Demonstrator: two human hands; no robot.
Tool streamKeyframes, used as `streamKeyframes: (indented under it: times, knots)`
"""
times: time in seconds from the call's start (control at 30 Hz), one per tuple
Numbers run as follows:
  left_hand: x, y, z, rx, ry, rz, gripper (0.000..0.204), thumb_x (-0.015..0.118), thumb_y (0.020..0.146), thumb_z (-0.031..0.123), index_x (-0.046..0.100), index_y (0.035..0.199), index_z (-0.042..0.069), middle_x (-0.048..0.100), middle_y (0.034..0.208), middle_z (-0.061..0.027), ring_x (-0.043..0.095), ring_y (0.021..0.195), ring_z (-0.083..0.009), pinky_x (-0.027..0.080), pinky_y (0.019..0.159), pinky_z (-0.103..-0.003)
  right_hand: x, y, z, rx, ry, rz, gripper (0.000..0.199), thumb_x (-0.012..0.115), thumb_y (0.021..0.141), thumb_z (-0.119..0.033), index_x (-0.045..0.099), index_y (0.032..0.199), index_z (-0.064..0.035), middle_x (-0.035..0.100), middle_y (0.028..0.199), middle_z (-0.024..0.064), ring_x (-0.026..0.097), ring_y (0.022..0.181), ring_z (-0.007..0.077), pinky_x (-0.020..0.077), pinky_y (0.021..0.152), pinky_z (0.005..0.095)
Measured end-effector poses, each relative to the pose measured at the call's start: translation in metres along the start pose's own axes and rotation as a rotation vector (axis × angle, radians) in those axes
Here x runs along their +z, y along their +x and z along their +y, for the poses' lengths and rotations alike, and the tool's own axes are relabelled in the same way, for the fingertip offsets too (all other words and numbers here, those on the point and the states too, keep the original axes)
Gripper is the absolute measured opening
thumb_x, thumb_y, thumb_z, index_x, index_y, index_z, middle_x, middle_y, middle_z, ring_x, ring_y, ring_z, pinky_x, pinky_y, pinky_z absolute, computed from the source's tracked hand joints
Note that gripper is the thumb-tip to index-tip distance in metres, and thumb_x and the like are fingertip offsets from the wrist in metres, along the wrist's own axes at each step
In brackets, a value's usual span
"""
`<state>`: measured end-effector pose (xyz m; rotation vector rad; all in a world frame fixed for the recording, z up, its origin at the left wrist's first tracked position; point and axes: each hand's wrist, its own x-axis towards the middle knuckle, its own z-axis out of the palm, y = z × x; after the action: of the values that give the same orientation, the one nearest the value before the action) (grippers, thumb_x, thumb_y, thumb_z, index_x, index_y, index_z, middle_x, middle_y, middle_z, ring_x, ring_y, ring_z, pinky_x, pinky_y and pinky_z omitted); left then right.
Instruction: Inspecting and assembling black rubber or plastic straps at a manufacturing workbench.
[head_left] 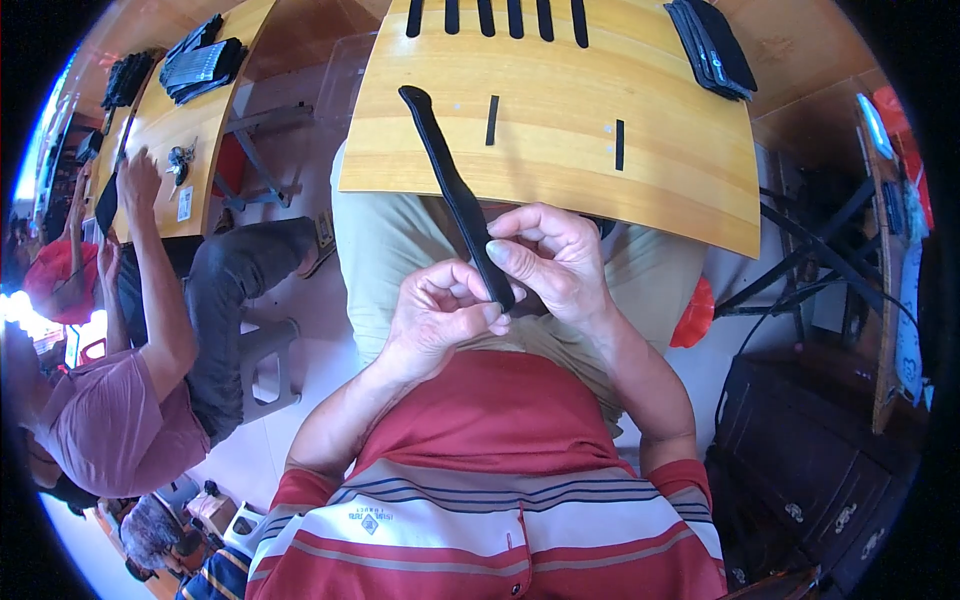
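A long, narrow black fabric strip [452,185] with a rounded far end slants up and left from my hands, over the near edge of the wooden table [560,175]. My left hand [440,310] is closed on its near end, thumb and fingers pinching it. Just above, my right hand [555,262] pinches the strip's right side between thumb and fingers. Two short, thin black pieces, one on the left [492,120] and one on the right [620,145], lie apart on the table in front of me. What the strip is for cannot be made out.
Several black strips [515,18] lie in a row at the table's far edge. A stack of black fabric pieces [712,48] sits at the far right corner. At left, a co-worker [120,410] works at another table [160,130]. Dark cases [800,460] stand at the right.
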<state>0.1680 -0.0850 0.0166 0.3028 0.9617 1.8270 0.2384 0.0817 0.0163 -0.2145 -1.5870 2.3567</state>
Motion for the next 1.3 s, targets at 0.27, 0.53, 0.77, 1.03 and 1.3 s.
streamKeyframes:
  times: [0.27, 0.53, 0.77, 1.03, 1.3]
  knots:
    - [-0.004, -0.001, -0.001, 0.023, 0.002, -0.01, 0.011, 0.067, 0.086, -0.005, 0.063, 0.093, 0.002, 0.068, 0.093, -0.0093, 0.067, 0.08, -0.0137, 0.057, 0.076, -0.028, 0.002, -0.002, -0.007, 0.092, -0.07, -0.005, 0.013, 0.066, 0.091, -0.003, 0.063, 0.102, 0.0044, 0.067, 0.091, 0.0085, 0.062, 0.073, 0.0071, 0.0507, 0.062, 0.0199]
    - [-0.007, 0.0, -0.003, 0.112, 0.045, 0.076, 0.013, 0.068, 0.085, -0.006, 0.061, 0.094, 0.0, 0.069, 0.091, -0.0095, 0.067, 0.08, -0.0137, 0.057, 0.076, -0.027, -0.003, -0.011, -0.018, -0.299, -0.464, -0.16, 0.013, 0.072, 0.083, 0.001, 0.064, 0.094, 0.0017, 0.062, 0.099, 0.0122, 0.065, 0.084, 0.0159, 0.0532, 0.07, 0.0265]
    - [-0.005, -0.001, -0.003, 0.145, 0.094, 0.087, 0.012, 0.067, 0.085, -0.007, 0.061, 0.093, -0.001, 0.069, 0.09, -0.0096, 0.068, 0.082, -0.0138, 0.057, 0.077, -0.027, 0.002, -0.013, -0.029, -0.45, -0.722, -0.147, 0.018, 0.073, 0.074, 0.004, 0.065, 0.09, -0.0008, 0.066, 0.087, 0.0108, 0.066, 0.08, 0.0247, 0.0539, 0.067, 0.0342]
    - [0.0, -0.006, -0.004, 0.213, 0.304, 0.158, 0.01, 0.067, 0.085, -0.008, 0.063, 0.092, -0.003, 0.069, 0.09, -0.009, 0.067, 0.083, -0.0112, 0.056, 0.077, -0.025, 0.008, -0.019, -0.039, -0.488, -1.005, -0.106, 0.029, 0.071, 0.076, 0.001, 0.063, 0.103, -0.0016, 0.063, 0.076, 0.0087, 0.064, 0.071, 0.0242, 0.0539, 0.057, 0.0348]
    - [0.005, -0.01, -0.005, 0.181, 0.37, 0.226, 0.01, 0.07, 0.083, -0.007, 0.065, 0.089, -0.002, 0.069, 0.088, -0.0063, 0.064, 0.08, -0.0084, 0.054, 0.073, -0.022, 0.006, -0.018, -0.04, -0.405, -0.955, -0.185, 0.03, 0.068, 0.078, 0.003, 0.056, 0.105, -0.0011, 0.061, 0.074, 0.0107, 0.063, 0.068, 0.0267, 0.0517, 0.055, 0.0383]
